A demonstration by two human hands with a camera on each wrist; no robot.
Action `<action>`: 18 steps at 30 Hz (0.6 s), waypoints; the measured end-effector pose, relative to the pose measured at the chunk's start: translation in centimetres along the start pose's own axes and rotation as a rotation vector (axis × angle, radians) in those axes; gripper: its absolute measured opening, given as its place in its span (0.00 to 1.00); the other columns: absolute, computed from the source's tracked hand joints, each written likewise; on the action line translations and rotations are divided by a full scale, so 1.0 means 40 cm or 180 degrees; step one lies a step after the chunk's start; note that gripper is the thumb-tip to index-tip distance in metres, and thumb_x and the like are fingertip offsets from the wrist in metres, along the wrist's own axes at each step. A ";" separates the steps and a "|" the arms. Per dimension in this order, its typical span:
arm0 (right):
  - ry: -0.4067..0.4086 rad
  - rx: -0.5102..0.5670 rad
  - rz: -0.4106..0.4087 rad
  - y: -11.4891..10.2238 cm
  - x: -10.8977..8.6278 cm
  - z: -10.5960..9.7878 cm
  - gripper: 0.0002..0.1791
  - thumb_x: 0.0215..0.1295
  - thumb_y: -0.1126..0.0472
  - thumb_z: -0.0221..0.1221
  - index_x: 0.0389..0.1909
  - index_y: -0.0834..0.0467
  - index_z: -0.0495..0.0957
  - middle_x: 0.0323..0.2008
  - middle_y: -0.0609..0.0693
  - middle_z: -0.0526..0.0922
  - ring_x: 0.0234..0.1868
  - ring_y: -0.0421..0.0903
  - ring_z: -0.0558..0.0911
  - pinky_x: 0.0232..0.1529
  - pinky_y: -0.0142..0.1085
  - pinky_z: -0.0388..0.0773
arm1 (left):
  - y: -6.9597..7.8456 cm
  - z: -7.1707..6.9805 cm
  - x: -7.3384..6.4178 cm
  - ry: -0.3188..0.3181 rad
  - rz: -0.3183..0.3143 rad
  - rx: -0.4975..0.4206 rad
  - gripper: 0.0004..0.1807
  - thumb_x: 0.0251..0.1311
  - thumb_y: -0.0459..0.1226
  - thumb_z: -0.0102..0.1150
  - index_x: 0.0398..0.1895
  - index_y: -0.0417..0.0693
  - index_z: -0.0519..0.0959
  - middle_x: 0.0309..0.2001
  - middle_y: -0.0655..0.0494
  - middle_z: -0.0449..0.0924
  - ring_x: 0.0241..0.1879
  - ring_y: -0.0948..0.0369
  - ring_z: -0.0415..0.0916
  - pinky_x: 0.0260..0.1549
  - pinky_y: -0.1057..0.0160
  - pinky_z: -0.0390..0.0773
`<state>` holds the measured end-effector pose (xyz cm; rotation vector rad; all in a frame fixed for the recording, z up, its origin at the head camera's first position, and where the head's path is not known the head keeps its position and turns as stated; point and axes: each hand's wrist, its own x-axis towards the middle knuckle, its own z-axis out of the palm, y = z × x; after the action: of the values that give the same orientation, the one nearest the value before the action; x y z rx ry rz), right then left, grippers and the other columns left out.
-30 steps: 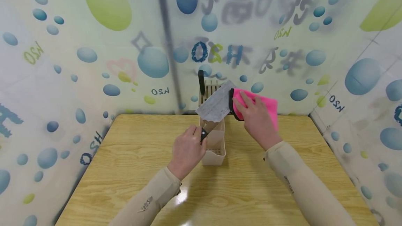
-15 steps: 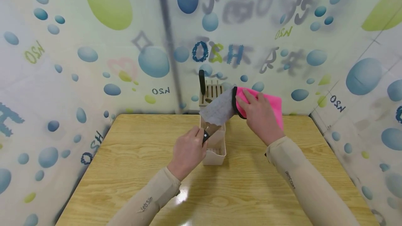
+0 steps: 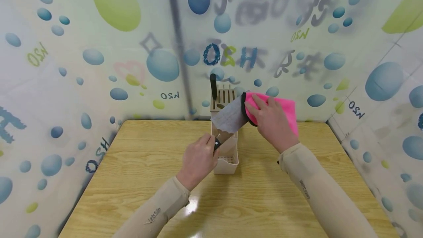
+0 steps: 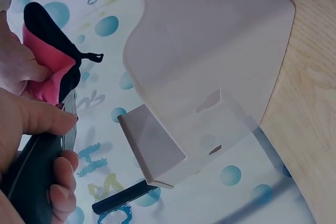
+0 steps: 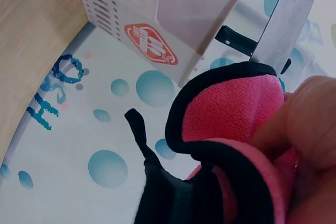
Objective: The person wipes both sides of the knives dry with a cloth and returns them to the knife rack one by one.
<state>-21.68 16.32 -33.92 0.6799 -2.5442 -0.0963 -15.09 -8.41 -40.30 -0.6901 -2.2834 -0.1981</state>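
Observation:
My left hand [image 3: 198, 162] grips the black handle [image 4: 31, 179] of a cleaver. Its broad grey blade [image 3: 228, 117] slants up to the right, held above the table and overlapping a knife holder in the head view. A pink cloth [image 3: 285, 111] with black edging covers the blade's far end. My right hand [image 3: 272, 127] pinches this cloth around the blade, thumb on one side and fingers on the other. In the right wrist view the cloth [image 5: 226, 111] is folded, with a black loop hanging off it. Part of the blade [image 5: 286, 19] shows beyond it.
The beige knife holder [image 3: 226, 167] stands at the table's [image 3: 142, 157] back middle, with a slotted top and a lower open bin in front. One black-handled knife [image 3: 213, 86] stands in a slot. Patterned walls [image 3: 129, 47] enclose the table behind and at both sides.
The cloth slid slightly outward along the blade toward its far end, then a little back toward the handle. The cleaver dipped slightly; the left hand kept its grip.

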 end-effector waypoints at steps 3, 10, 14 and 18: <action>-0.0001 -0.0011 -0.0056 -0.008 -0.002 -0.002 0.30 0.61 0.74 0.62 0.65 0.56 0.80 0.67 0.63 0.77 0.50 0.68 0.79 0.48 0.53 0.80 | 0.000 0.000 0.000 -0.0009 -0.0013 0.0012 0.18 0.48 0.39 0.80 0.37 0.37 0.84 0.32 0.50 0.80 0.27 0.56 0.82 0.22 0.59 0.83; -0.0133 -0.0030 -0.0111 -0.039 -0.004 -0.016 0.29 0.63 0.72 0.63 0.66 0.55 0.79 0.69 0.60 0.75 0.56 0.69 0.78 0.55 0.56 0.80 | 0.001 0.002 0.002 -0.0030 -0.0037 -0.0012 0.18 0.48 0.38 0.80 0.37 0.37 0.84 0.32 0.50 0.81 0.27 0.56 0.83 0.22 0.59 0.84; -0.0165 -0.0102 -0.0186 -0.059 -0.003 -0.019 0.28 0.65 0.69 0.65 0.67 0.54 0.78 0.70 0.59 0.74 0.58 0.69 0.79 0.56 0.56 0.80 | 0.001 0.003 0.004 -0.0036 -0.0039 -0.0022 0.17 0.48 0.38 0.80 0.37 0.37 0.84 0.32 0.50 0.81 0.27 0.56 0.83 0.22 0.59 0.84; -0.0161 -0.0089 -0.0232 -0.074 -0.003 -0.022 0.29 0.65 0.69 0.65 0.67 0.53 0.78 0.71 0.58 0.74 0.58 0.69 0.79 0.56 0.56 0.80 | 0.001 0.004 0.004 -0.0044 -0.0034 -0.0001 0.17 0.48 0.38 0.80 0.36 0.37 0.84 0.31 0.50 0.80 0.27 0.56 0.82 0.22 0.59 0.83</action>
<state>-19.82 13.84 -33.77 0.7687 -2.5613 -0.1756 -15.27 -8.25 -40.30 -0.6813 -2.3007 -0.1992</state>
